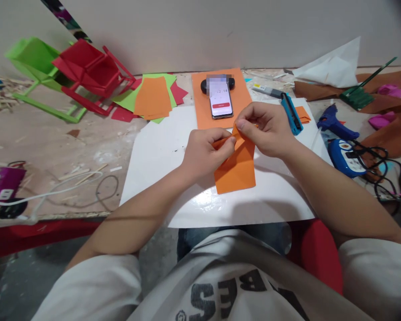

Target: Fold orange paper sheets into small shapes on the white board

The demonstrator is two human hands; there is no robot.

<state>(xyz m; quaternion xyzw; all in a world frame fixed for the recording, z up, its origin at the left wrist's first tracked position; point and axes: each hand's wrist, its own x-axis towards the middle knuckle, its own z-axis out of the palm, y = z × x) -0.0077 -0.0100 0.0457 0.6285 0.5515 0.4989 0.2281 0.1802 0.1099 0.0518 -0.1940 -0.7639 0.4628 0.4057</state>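
Observation:
Both hands pinch the upper part of an orange paper piece (236,171), which is folded near its top. My left hand (205,151) grips its left side between thumb and fingers. At the upper edge, my right hand (265,129) is closed on it with thumb and forefinger. The paper's lower half hangs flat over a white board (153,156). Just beyond the hands, a lit phone (220,100) leans on a dark object (232,83) upon an orange sheet (245,100). A blue utility knife (291,115) lies close by my right hand.
Folded red (87,67) and green (36,62) paper chairs stand at the back left, beside stacked coloured paper (153,98). On the right are a blue glue gun (337,125), a blue device (345,156) and tangled black cable (384,165). A purple object (6,183) lies far left.

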